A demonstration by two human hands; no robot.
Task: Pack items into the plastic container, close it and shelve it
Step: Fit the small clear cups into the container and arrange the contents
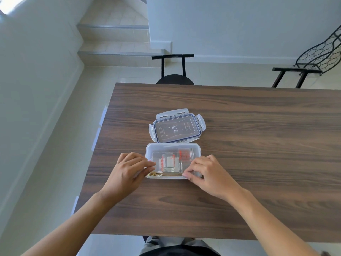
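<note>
The plastic container (173,146) is standing open on the wooden bench (239,126), and its lid (177,127) is lying flat just behind it. Inside are lying small glass measuring cups (168,162) and a gold spoon (162,174). The left hand (127,172) is pinching something at the container's left edge; the right hand (208,174) is pinching the spoon's handle end.
</note>
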